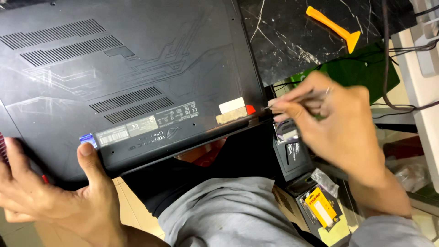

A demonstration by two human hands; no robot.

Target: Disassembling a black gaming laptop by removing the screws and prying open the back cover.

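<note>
Nearest the lens, the left hand (59, 196) clamps the near edge of an upturned black laptop (132, 77), thumb pressed flat on its base beside the label stickers. Further right, the right hand (336, 121) pinches a thin metal tool (292, 98), tip touching the laptop's near right corner. An orange pry tool (334, 28) lies apart on the black marble top (283, 41).

A black marble table (283, 41) with white veins fills the upper frame. On it lie an upturned black laptop (128, 77) at left and an orange plastic pry tool (334, 28) at upper right.
</note>
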